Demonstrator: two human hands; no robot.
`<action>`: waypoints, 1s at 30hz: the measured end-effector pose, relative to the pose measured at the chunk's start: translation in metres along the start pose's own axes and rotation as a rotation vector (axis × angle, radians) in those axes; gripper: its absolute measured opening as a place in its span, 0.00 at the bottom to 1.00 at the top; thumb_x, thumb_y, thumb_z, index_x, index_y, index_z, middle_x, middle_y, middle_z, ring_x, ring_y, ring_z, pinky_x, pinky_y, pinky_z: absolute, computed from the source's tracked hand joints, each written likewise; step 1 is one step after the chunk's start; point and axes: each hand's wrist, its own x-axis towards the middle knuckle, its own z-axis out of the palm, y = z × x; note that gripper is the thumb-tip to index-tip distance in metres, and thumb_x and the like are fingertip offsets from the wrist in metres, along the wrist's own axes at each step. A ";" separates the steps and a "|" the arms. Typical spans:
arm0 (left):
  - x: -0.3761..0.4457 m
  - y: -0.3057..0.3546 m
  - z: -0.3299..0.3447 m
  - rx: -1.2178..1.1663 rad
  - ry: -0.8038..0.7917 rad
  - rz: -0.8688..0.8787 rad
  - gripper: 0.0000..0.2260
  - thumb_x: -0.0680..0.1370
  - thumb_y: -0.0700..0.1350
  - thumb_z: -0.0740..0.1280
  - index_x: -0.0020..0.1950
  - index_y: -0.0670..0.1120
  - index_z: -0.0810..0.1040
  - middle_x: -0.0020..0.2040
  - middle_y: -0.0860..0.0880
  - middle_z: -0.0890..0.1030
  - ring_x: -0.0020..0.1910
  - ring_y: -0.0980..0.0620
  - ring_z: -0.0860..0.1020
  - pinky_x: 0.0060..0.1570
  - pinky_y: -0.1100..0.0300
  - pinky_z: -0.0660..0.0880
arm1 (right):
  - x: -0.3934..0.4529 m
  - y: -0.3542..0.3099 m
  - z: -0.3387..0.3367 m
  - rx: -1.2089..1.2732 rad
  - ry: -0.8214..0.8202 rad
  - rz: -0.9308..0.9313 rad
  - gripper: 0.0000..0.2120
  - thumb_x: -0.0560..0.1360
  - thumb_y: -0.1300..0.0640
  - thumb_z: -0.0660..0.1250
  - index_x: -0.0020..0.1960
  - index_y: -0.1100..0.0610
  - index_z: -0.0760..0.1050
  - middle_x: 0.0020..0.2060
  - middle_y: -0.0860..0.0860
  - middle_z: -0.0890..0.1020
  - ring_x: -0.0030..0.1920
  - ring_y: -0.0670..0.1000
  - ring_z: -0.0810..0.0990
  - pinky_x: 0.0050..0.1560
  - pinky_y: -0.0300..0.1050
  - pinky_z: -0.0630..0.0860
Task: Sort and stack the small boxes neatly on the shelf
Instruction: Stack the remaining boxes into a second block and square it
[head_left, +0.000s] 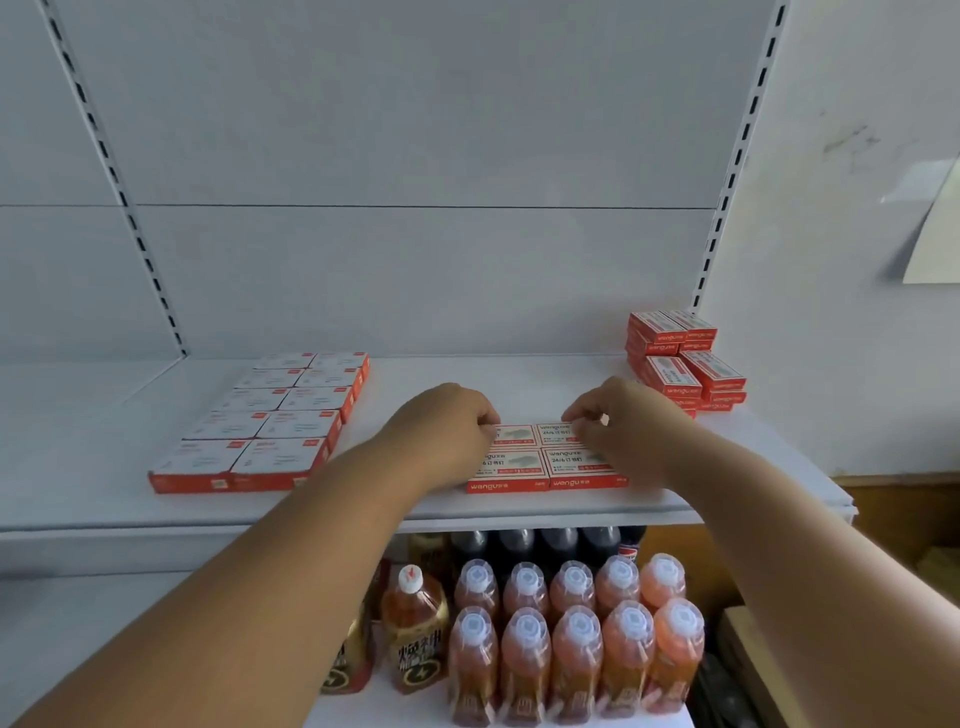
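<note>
White shelving fills the view, a pale back panel between slotted uprights, and the white shelf (431, 374) at chest height is your work surface. Your left hand (441, 421) and right hand (623, 415) both sit on the block of four red-and-white boxes (545, 460) at the front of the shelf, between the two other groups. Left fingers are curled and pinching at the rear-left box's edge; right fingertips are pinched at the top edge of the rear-right box. Whether either box is lifted clear or only being nudged, I cannot tell.

This looks like a squaring-up move, so press the rear pair snug against the front pair, keep the seams straight, and line the front faces up with the shelf lip. Light, even pressure from both sides; push harder on one and the block may skew.

To your left, the flat grid of white-topped boxes (270, 421) lies two wide and five deep, edges touching, nicely square. Far right, against the upright, the red stack (680, 364) stands several layers high and looks a touch staggered, likely your supply for the next layer.

Below the shelf, orange drink bottles (571, 629) stand in two tight rows, dark bottles (540, 545) behind them, and amber bottles with printed labels (415, 629) at their left.
</note>
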 end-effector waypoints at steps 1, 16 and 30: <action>-0.002 -0.002 -0.002 0.009 0.015 0.001 0.12 0.82 0.49 0.60 0.62 0.53 0.79 0.60 0.51 0.77 0.55 0.51 0.77 0.53 0.57 0.75 | -0.001 0.002 0.000 -0.018 0.017 0.012 0.12 0.79 0.50 0.61 0.58 0.48 0.80 0.51 0.48 0.77 0.44 0.47 0.78 0.44 0.43 0.78; -0.011 0.004 0.012 0.226 0.092 -0.091 0.10 0.82 0.51 0.56 0.60 0.49 0.68 0.47 0.51 0.80 0.41 0.51 0.79 0.41 0.53 0.81 | -0.009 -0.001 0.006 -0.208 0.051 0.124 0.12 0.80 0.46 0.55 0.53 0.53 0.69 0.39 0.48 0.80 0.37 0.50 0.79 0.41 0.52 0.81; 0.009 0.012 -0.010 0.273 0.230 -0.011 0.08 0.80 0.49 0.55 0.53 0.50 0.70 0.38 0.52 0.76 0.35 0.54 0.74 0.29 0.58 0.68 | -0.006 0.018 -0.006 -0.040 0.177 0.134 0.09 0.81 0.47 0.54 0.53 0.50 0.70 0.41 0.48 0.80 0.36 0.47 0.78 0.34 0.44 0.77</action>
